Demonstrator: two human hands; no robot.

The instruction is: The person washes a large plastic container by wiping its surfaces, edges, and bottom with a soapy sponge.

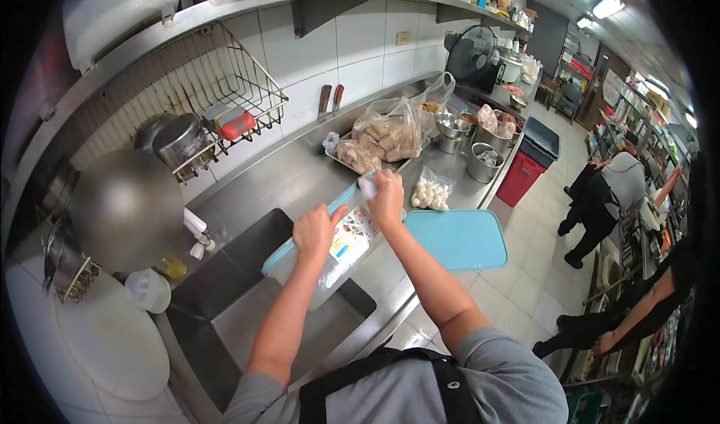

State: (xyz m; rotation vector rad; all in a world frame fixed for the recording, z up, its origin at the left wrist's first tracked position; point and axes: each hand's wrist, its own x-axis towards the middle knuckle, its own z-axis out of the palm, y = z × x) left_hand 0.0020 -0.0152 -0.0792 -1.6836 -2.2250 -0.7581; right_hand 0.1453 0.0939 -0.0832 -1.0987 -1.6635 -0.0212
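A clear plastic container [324, 280] with a blue rim and a printed label is tilted over the sink [247, 334]. My left hand [313, 233] grips its near long side, thumb raised near the rim. At the container's far end, my right hand [387, 197] is closed around a small white thing [368, 187], perhaps a cloth or sponge, pressed to the rim. A flat blue lid [457, 241] lies on the counter's front edge, right of the container. Just behind the lid sits a clear bag of white balls [430, 193].
Bagged food [386, 135] and metal pots [484, 163] stand farther along the counter. Two knives [331, 100] are at the wall. A wire rack [225, 71] hangs above the sink. A red bin [519, 178] is beyond the counter; two people stand at right.
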